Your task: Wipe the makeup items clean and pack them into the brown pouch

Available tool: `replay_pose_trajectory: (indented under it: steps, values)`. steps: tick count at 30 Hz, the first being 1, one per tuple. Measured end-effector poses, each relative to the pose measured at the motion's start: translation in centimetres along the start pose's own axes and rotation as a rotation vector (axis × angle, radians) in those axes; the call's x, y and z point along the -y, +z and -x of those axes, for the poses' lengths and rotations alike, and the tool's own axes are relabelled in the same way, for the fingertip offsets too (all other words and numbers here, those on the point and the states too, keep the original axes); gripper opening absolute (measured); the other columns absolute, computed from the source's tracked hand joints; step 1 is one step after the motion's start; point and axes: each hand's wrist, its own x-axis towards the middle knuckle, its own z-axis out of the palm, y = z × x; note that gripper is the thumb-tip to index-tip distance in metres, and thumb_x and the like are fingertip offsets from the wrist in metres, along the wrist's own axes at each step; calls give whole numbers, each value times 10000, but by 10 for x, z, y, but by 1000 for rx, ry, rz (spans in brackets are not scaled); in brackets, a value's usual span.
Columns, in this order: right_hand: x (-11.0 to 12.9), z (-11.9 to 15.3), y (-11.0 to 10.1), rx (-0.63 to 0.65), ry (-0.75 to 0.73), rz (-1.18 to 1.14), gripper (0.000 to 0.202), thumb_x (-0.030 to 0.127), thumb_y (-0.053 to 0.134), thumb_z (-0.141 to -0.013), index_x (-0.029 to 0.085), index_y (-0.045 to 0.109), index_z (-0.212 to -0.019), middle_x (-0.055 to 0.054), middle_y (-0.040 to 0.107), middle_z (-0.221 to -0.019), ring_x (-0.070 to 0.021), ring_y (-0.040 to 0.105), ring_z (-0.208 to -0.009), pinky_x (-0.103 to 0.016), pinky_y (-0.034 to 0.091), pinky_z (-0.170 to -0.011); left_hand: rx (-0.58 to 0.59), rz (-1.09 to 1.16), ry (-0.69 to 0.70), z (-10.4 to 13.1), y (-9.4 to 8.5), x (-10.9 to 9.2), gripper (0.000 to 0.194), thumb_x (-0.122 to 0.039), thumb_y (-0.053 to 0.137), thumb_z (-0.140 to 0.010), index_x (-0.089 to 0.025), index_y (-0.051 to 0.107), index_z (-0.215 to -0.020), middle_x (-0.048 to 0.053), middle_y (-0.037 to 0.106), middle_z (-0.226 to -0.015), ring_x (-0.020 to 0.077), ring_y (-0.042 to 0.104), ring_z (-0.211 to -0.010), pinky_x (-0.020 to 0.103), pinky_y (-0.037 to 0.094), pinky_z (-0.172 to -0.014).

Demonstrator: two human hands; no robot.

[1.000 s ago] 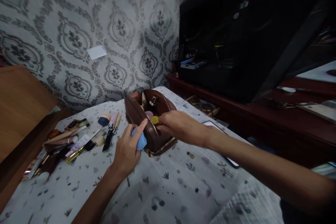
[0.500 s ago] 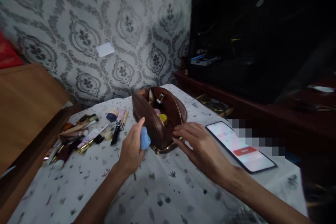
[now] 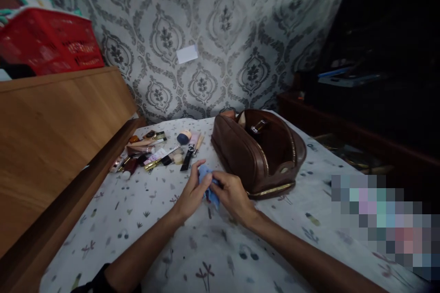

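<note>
A crumpled light-blue cloth [image 3: 213, 199] is between my two hands, in front of the bag. My left hand [image 3: 193, 194] is closed round the cloth, its thumb lying over it. The bent fingers of my right hand [image 3: 234, 194] pinch the cloth from the other side. Whether anything is wrapped inside, I cannot tell. Just right of my hands stands a brown zippered bag [image 3: 237, 153], unzipped, with a small shiny-capped item [image 3: 259, 126] visible inside. Left of the bag lies a pile of cosmetics [image 3: 151, 153], with a black tube [image 3: 187, 157] near its right end.
A patterned white cloth [image 3: 147, 242] covers the table. Along the left runs a wooden panel [image 3: 68, 114], with a red basket [image 3: 65, 41] on top. Wallpaper backs the scene, with a white card [image 3: 187, 54] on it. A blurred-out patch covers the right edge.
My view has turned left. My right hand has left the bag's edge and joined my left hand at the blue cloth. The yellow round item in the bag no longer shows.
</note>
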Motion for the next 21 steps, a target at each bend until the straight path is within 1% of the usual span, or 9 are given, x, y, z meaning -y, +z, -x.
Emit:
replay_pose_trajectory:
  steps: [2, 4, 5, 8, 10, 12, 14, 18, 21]
  values:
    - [-4, -11, 11, -30, 77, -79, 206, 248, 533, -799, 180, 529, -605, 32, 487, -546, -109, 441, -538, -209, 362, -527, 13, 91, -66, -2, -7, 9, 628, -568, 563, -865, -242, 364, -1364, 43, 555, -1072, 177, 587, -861, 296, 526, -719]
    - [-8, -16, 22, -53, 141, -146, 227, 285, 568, -762, 188, 485, -575, 49, 420, -521, -97, 378, -514, -204, 318, -495, 21, 190, -116, -4, -13, 19, 597, -543, 594, -834, -233, 407, -1309, 21, 550, -985, 139, 545, -696, 242, 473, -535]
    - [-11, -16, 28, -68, 168, -169, 250, 310, 582, -756, 192, 466, -568, 51, 405, -522, -95, 362, -512, -205, 307, -489, 9, 223, -122, -6, -16, 24, 548, -529, 601, -823, -220, 450, -1250, 14, 550, -948, 129, 528, -667, 224, 443, -501]
    - [-17, -14, 40, -50, 178, -221, 257, 365, 614, -748, 188, 493, -605, 49, 414, -551, -99, 375, -535, -212, 315, -505, -80, 194, -47, -10, -23, 39, 371, -465, 614, -815, -185, 548, -1049, 4, 550, -860, 127, 524, -708, 208, 440, -563]
    - [-20, -11, 42, 16, 136, -256, 237, 384, 622, -762, 175, 559, -670, 48, 431, -571, -103, 398, -556, -215, 332, -526, -157, 70, 31, -14, -29, 47, 305, -440, 593, -834, -174, 574, -983, 2, 549, -824, 130, 527, -733, 214, 454, -632]
    - [-23, -8, 39, 80, 114, -284, 243, 404, 613, -794, 167, 614, -744, 53, 430, -567, -103, 407, -546, -220, 341, -531, -220, -111, 67, -17, -36, 52, 316, -461, 519, -877, -168, 586, -974, 0, 551, -778, 132, 523, -694, 225, 456, -631]
    - [-25, -6, 37, 112, 133, -303, 268, 426, 594, -827, 163, 648, -833, 63, 428, -554, -101, 417, -509, -227, 348, -523, -266, -264, 64, -21, -46, 53, 370, -498, 442, -909, -164, 589, -967, 2, 561, -754, 136, 519, -651, 234, 451, -603]
    - [-30, -5, 35, 139, 172, -335, 335, 449, 578, -838, 158, 640, -993, 74, 452, -581, -94, 457, -453, -232, 383, -498, -355, -484, 46, -33, -77, 46, 385, -506, 411, -928, -169, 597, -913, 19, 604, -789, 161, 552, -728, 254, 453, -687]
    - [-30, -5, 36, 139, 180, -340, 351, 448, 564, -843, 161, 605, -1042, 82, 461, -586, -94, 469, -437, -229, 389, -475, -421, -725, -17, -46, -103, 40, 374, -481, 409, -943, -179, 610, -851, 34, 614, -778, 197, 567, -788, 298, 437, -765]
